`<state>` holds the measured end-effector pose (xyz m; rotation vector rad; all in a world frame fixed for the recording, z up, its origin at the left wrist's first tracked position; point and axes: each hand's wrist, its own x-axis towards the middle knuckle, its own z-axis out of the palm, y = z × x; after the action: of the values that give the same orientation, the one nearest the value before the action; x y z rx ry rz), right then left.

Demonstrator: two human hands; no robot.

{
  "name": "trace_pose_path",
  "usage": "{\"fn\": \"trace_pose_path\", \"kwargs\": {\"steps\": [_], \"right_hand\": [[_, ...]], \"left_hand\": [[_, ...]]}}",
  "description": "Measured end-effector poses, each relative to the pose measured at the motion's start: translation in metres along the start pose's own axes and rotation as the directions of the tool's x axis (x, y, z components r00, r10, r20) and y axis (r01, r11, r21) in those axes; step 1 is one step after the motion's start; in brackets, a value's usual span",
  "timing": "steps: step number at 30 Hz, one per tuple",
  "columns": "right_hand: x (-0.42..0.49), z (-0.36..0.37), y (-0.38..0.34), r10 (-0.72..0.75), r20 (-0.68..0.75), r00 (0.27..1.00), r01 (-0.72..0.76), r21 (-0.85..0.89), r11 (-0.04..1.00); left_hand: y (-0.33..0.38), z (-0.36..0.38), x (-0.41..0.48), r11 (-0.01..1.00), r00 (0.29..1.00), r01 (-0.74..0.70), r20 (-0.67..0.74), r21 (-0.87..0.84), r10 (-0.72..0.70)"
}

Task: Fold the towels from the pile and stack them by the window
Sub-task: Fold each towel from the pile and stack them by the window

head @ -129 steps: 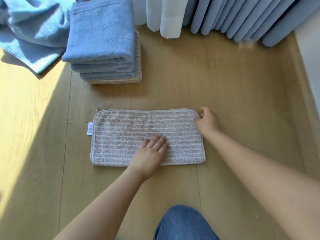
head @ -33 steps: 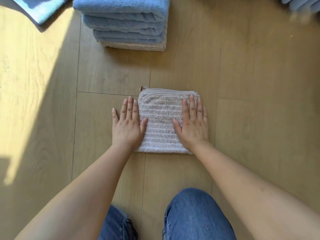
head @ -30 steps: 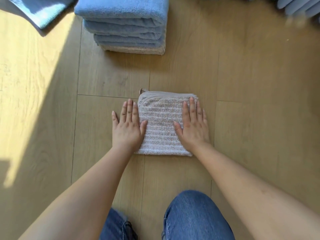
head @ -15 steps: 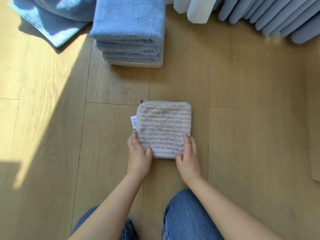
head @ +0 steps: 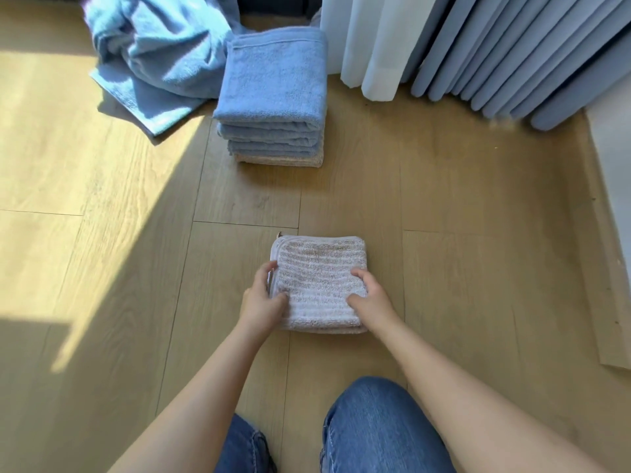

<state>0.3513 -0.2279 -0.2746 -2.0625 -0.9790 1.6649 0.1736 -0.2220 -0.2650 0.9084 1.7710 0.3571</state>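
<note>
no readable text, brand, number or sign anywhere in view, folded striped towel (head: 319, 285) showing no legible label

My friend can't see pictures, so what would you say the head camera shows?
A person's left hand and right hand grip the sides of a small folded striped towel, with wooden floor beneath. Beyond it stands a stack of folded towels, mostly blue, with a rumpled blue pile to its left and curtains to its right.
</note>
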Motion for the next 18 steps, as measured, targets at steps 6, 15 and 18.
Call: {"fn": "trace_pose_path", "kwargs": {"steps": [6,15,18], "right_hand": [[-0.02,0.011,-0.006,-0.076,-0.059,0.995,0.068,-0.129,0.989],[-0.03,0.001,-0.073,-0.383,-0.094,0.919,0.355,-0.225,0.908],[-0.021,-0.008,-0.111,-0.504,-0.126,0.854,0.459,-0.271,0.846]], "left_hand": [[0.001,-0.01,-0.016,0.997,0.997,-0.077,0.0,0.01,0.077],[0.053,-0.053,-0.018,0.915,0.906,-0.372,-0.152,0.157,0.395],[0.086,-0.071,-0.006,0.875,0.865,-0.447,-0.161,0.185,0.475]]}}
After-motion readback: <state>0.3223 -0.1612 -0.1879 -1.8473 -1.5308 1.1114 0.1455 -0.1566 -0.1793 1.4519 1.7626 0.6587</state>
